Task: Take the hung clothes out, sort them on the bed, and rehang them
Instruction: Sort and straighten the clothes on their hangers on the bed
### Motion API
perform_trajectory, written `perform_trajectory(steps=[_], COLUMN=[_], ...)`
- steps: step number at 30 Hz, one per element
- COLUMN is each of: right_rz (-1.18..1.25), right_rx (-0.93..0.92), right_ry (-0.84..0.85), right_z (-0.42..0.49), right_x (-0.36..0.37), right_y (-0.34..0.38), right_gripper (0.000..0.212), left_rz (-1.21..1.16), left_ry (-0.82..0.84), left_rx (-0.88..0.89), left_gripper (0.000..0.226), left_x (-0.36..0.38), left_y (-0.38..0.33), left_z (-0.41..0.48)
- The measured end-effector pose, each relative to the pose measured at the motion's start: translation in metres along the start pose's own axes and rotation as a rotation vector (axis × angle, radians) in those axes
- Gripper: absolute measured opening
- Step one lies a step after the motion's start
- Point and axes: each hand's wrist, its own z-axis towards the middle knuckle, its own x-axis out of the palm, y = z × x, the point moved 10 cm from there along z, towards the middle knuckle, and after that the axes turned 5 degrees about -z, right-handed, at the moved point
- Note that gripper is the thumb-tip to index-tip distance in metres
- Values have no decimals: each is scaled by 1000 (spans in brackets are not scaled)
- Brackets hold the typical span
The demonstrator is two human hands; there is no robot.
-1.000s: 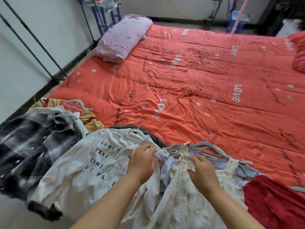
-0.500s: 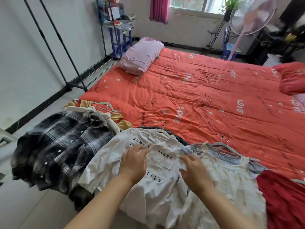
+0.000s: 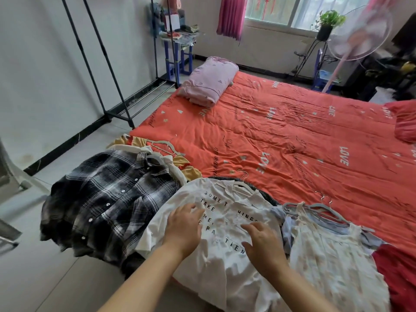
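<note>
White tee (image 3: 225, 275); L hand (image 3: 183, 229), R hand (image 3: 265, 245) palms down on it; fingers (image 3: 250, 226) loosely spread, flat.

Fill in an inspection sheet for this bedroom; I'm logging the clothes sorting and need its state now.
Surface: bed, orange quilt, clothes along its near edge.
Job's things: plaid shirt, white lettered shirt, cream top, red garment; rack by the wall.
Clutter: folded pink blanket on the bed.
Hands: left hand and right hand rest open on the white lettered shirt.
Cables: nothing seen.
Surroundings: fan, potted plant, window.
</note>
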Motion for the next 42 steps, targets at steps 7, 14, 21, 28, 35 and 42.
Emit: perform_trajectory(steps=[7,14,21,28,35,42], right_rz=[7,4,5,23,93,88], right_rx=[-76,-180,-178,-27,168,241], right_ry=[63,141,201,235,280,272], right_z=[75,147,209,282,350,413], right_x=[19,37,61,99,153,200], right_y=[44,102,141,180,220,220], right_gripper=[47,47,47,44,43,41], left_rz=[81,151,143,146,146,124], left_ry=[-33,-54,-32,57,168,212], left_rx=[-52,-145,-175,-69,47,97], left_gripper=[45,42,45,46,47,47], left_x=[-30,-67,-86,-95,-94,-57], left_y=[44,105,169,237,308,350], left_z=[40,82,123,191,255,304])
